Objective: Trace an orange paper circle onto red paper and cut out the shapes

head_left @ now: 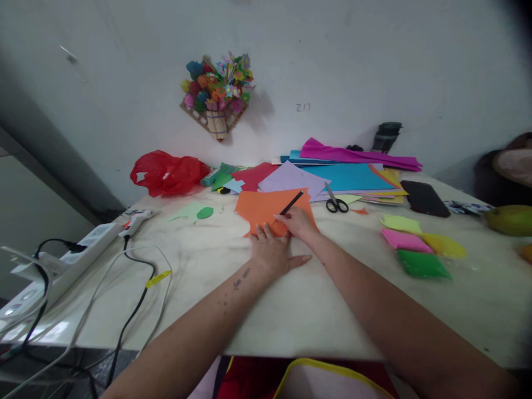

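An orange sheet of paper (261, 205) with a cut, uneven lower edge lies on the table before me. My left hand (270, 249) rests flat on its near edge, fingers spread and thumb pointing right. In my right hand (297, 221) is a black pencil (292, 203), gripped near its lower end and leaning up to the right. The pencil's tip is hidden by my fingers, close to the orange sheet. Beyond the sheet lie a lilac sheet (286, 176) and a red sheet (253, 177). Black-handled scissors (336, 205) lie just right of the orange sheet.
At the left are a power strip (75, 266) and loose cables (153, 266). A red plastic bag (166, 172) and green paper scraps (205, 213) lie farther back. On the right are coloured packets (421, 263), a phone (424, 198) and stacked sheets (349, 177) by the wall.
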A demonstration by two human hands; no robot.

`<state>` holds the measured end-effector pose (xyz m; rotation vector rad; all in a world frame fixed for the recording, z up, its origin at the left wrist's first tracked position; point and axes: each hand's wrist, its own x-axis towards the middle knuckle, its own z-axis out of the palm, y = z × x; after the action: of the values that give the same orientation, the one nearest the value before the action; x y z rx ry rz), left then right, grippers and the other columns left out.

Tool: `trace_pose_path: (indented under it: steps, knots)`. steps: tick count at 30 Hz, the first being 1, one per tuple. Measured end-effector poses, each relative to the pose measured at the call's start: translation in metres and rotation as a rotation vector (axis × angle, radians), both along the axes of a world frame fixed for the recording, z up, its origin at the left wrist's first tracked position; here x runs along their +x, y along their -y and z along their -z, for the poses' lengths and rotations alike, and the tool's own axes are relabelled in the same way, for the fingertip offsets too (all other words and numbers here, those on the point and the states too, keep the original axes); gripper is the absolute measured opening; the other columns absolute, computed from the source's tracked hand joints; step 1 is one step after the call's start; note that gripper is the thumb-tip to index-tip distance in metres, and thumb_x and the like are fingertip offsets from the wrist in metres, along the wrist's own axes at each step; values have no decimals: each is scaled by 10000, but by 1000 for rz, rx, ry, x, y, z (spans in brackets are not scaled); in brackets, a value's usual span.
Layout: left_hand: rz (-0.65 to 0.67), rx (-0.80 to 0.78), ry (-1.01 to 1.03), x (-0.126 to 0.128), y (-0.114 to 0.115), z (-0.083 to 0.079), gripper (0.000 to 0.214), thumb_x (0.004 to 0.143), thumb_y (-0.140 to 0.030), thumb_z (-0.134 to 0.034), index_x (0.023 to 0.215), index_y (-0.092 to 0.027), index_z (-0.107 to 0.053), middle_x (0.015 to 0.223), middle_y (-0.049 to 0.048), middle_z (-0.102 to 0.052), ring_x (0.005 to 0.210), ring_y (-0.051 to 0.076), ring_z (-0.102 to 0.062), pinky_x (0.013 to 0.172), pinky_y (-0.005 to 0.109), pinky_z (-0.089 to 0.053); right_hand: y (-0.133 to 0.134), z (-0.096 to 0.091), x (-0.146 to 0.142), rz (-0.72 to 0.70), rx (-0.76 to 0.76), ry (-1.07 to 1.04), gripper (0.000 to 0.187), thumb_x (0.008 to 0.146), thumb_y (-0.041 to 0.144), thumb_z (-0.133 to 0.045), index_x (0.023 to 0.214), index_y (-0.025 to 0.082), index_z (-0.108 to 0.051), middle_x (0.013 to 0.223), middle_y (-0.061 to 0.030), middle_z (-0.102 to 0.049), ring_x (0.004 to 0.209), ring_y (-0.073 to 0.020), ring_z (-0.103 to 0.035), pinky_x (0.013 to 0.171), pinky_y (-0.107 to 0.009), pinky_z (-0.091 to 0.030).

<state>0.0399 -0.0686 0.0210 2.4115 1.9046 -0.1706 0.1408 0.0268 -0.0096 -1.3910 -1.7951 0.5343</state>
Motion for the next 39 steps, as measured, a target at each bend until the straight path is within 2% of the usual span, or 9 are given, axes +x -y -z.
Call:
trace_pose_path:
  steps: [12,17,20,25,31,39]
  knots:
    - [-2,9,16,-1,1,0,920,601,-828,-177,1346,-292,-235,1415,131,-182,1243,449,-112,926,587,-139,-5,5,2,84,-37,-6,175,695,340,-592,708,172,-641,706,-53,-668,658,-160,-618,602,-251,-459]
    - [43,6,38,-3,-1,0,916,601,-827,-148,1346,-301,-238,1453,36,-63,1224,488,-90,917,612,-141,-3,3,3,95,-25,3,165,699,325,-593,749,176,-645,770,-58,-668,712,-159,-618,627,-247,-457]
    - [62,-20,40,-4,-1,0,908,607,-823,-132,1351,-309,-222,1447,-6,-115,1221,495,-70,916,621,-138,-3,3,3,94,-31,-6,161,693,310,-598,763,173,-645,802,-65,-667,744,-165,-617,648,-250,-459]
    - [59,-11,30,-3,-3,2,933,599,-829,-118,1357,-292,-214,1439,1,-158,1220,497,-60,936,618,-94,-2,3,2,85,-23,0,142,694,294,-592,729,163,-636,772,-62,-659,749,-163,-612,658,-246,-454]
    - [77,0,29,-3,-3,1,941,602,-828,-115,1359,-279,-216,1433,3,-180,1240,473,18,962,606,-22,-2,2,2,89,36,45,133,695,291,-593,710,165,-631,857,-62,-638,787,-153,-594,685,-238,-443]
    - [112,-4,42,-3,-2,-1,891,653,-791,-167,1358,-249,-228,1431,36,-187,1279,382,-40,1004,520,-77,-3,4,3,77,49,49,138,707,285,-584,733,159,-635,868,-69,-632,799,-154,-588,723,-255,-439]
